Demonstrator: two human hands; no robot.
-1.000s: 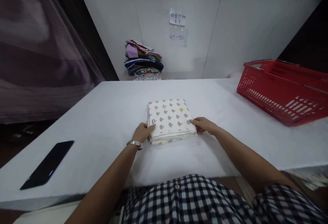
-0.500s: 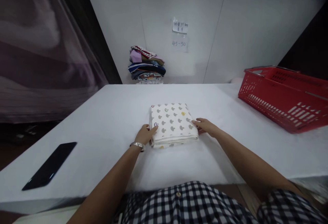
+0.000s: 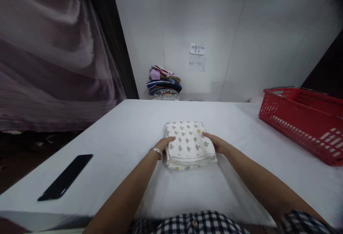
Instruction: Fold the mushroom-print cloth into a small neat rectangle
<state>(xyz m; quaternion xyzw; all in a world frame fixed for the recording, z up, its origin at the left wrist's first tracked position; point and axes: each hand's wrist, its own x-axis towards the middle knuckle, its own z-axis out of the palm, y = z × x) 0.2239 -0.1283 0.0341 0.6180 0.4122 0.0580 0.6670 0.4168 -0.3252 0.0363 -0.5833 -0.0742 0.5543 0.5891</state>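
Observation:
A folded white cloth (image 3: 187, 144) printed with grey mushroom shapes and a few coloured ones lies in front of me on the white table (image 3: 128, 130). My left hand (image 3: 164, 144) grips its left edge, thumb on top and the other fingers hidden at the side or beneath. On the opposite edge, my right hand (image 3: 216, 143) holds the cloth the same way, its thumb pressing the top layer and its fingers mostly out of sight. Slight creases run across the top between the hands. The layered folds face me along the near edge.
A dark flat panel (image 3: 65, 177) lies on the table at the left. Toward the right edge stands a red plastic basket (image 3: 297, 123). Folded clothes (image 3: 164, 84) are stacked at the back by the wall, below paper notes (image 3: 197, 57). A curtain (image 3: 53, 55) hangs at left.
The view has tilted up and shifted left, so everything appears lower and further right. Both hands have closed more firmly on the cloth's sides, and its top now bulges and creases slightly.

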